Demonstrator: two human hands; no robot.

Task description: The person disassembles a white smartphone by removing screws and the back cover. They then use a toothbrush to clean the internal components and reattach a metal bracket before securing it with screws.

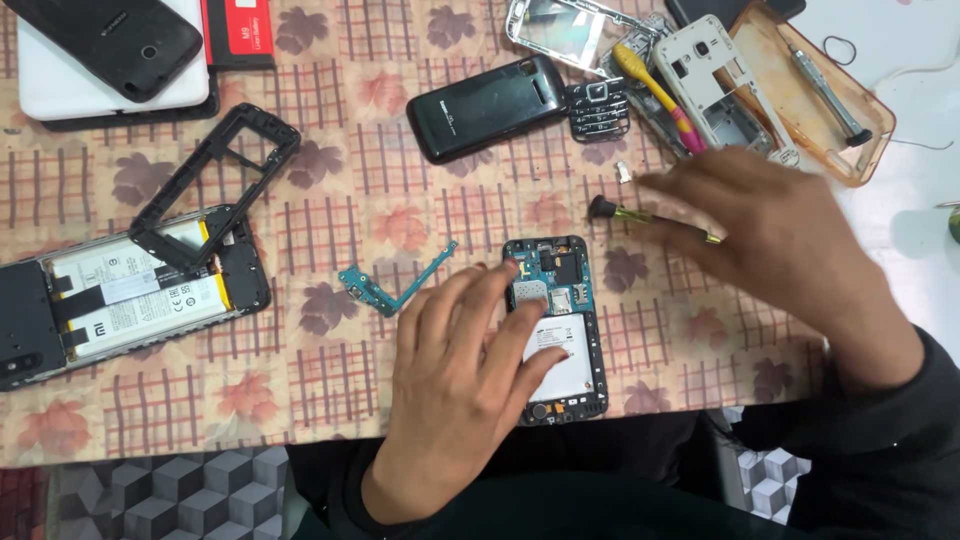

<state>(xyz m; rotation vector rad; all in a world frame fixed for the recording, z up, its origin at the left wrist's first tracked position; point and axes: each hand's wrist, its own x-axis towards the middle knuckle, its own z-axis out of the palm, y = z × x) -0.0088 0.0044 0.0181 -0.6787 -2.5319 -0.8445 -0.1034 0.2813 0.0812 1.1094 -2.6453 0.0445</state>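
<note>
A small opened phone with a bare blue circuit board and a white battery lies at the table's near edge. My left hand rests on it, fingers spread over the board and battery. My right hand hovers, blurred, to the right and a little behind the phone. It is over a screwdriver with a black end and a yellow shaft; whether it grips the tool I cannot tell. A teal flex board lies just left of my left hand.
A large opened phone with a black frame on it lies at left. Behind are a black keypad phone, a white phone frame, a yellow-pink tool, an orange case holding a grey screwdriver, and a black phone.
</note>
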